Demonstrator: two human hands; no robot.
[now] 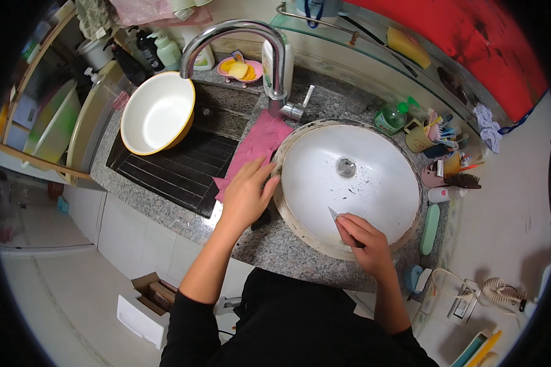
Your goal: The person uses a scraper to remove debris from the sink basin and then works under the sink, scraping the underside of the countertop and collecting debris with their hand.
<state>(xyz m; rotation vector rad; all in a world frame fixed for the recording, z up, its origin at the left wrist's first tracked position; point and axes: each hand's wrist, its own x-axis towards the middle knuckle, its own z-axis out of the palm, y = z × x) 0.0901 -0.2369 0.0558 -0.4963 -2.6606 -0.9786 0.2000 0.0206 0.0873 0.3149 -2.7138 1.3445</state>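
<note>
My right hand [369,241] grips a small pointed metal blade [333,214] with a dark handle, over the near part of a white round washbasin [312,165]. Dark flakes lie in the bowl below the drain [346,168]. The basin's rim is coated with worn, stained sealant [284,215]. At the rim's left side is my left hand [248,192], its fingers apart and nothing seen in it. It is beside a pink cloth [261,142] draped on the granite counter [284,257]. A small dark thing lies partly hidden beneath the left wrist.
A chrome faucet [279,69] arches behind the cloth. A white enamel bowl [158,114] with a yellow rim stands over a dark sink [179,169] at left. To the right are a green bottle [390,118], a toothbrush cup [418,137], a hairbrush [463,180] and a green case [430,229]. A glass shelf [372,52] hangs above.
</note>
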